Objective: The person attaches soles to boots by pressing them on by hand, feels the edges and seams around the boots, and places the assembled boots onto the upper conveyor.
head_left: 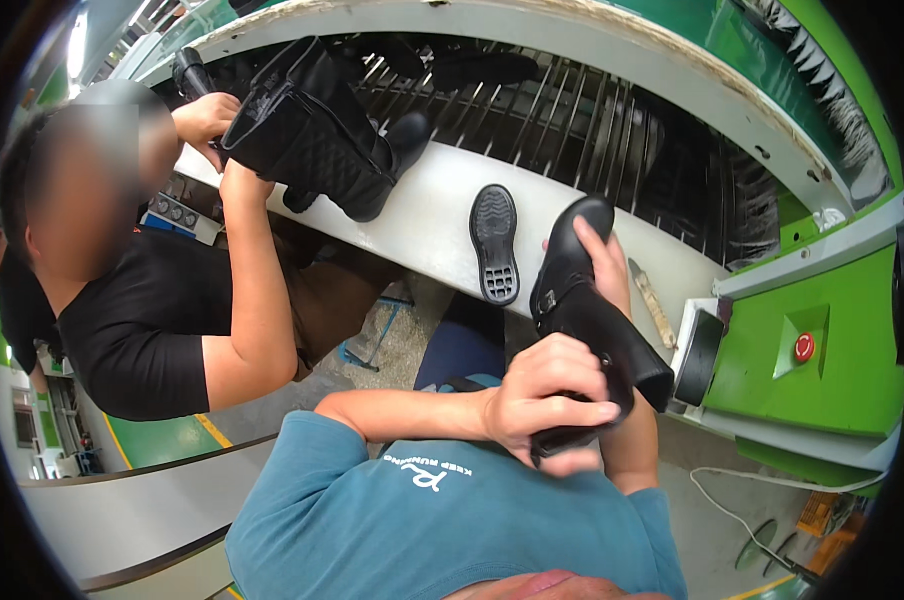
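Black boot (pixel 562 265) tilted, toe pointing away from me, over near edge of bench (pixel 432 205). Right hand (pixel 604 255) held foot part, likely to make it steady. Left hand (pixel 552 395) curled tight round dark piece (pixel 562 440) by boot's shaft; could not tell if part of boot. Loose sole (pixel 494 245) lay beside boot, tread up, seemingly for easy reach. Pale-handled tool (pixel 652 305) lay near on right.

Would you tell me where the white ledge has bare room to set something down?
On the white ledge, the widest bare patch lies between the quilted boot and the loose sole. A narrower gap separates that sole from the held boot. Crowded: the held boot, right hand and tan-handled tool sit close together.
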`<state>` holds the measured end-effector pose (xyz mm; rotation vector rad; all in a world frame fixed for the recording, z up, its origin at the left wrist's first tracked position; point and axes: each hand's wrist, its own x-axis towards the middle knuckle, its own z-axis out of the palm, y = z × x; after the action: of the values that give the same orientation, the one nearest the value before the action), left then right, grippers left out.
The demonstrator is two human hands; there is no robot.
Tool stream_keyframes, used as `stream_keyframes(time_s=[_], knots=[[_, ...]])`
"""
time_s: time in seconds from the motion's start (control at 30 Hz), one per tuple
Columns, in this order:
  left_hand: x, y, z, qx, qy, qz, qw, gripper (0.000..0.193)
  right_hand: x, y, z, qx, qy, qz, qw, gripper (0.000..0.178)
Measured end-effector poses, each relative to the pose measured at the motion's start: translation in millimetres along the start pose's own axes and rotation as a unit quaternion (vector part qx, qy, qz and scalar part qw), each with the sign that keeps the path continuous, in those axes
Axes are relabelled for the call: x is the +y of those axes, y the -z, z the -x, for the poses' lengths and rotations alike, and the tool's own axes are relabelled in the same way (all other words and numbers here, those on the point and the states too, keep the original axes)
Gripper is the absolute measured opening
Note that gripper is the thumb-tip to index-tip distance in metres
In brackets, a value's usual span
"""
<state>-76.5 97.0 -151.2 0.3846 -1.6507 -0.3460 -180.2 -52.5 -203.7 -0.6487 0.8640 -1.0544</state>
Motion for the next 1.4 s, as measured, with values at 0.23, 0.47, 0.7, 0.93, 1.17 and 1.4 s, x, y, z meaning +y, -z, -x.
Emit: stream_keyframes(time_s=[0.23,0.47,0.7,0.93,1.17,1.4], knots=[[-34,37,-44,-0.064,0.036,-0.013,0.997,0.08,-46,2,6,-0.079,0.181,0.114,0.974,0.043],[-108,28,-60,-0.039,0.137,-0.179,0.973,0.072,-1,24,18,-0.082,0.262,0.168,0.947,0.056],[-128,28,-60,-0.071,0.159,-0.146,0.974,0.058,-2,30,20,-0.099,0.227,0.134,0.96,0.059],[-131,39,-72,-0.14,0.113,-0.184,0.966,0.046,-7,26,23,-0.104,0.262,0.212,0.936,0.059],[-138,44,-76,-0.175,0.114,-0.218,0.954,0.039,-2,24,15,-0.077,0.292,0.287,0.909,0.059],[-157,39,-65,-0.089,0.054,-0.207,0.973,0.029,5,21,10,-0.085,0.262,0.23,0.933,0.057]])
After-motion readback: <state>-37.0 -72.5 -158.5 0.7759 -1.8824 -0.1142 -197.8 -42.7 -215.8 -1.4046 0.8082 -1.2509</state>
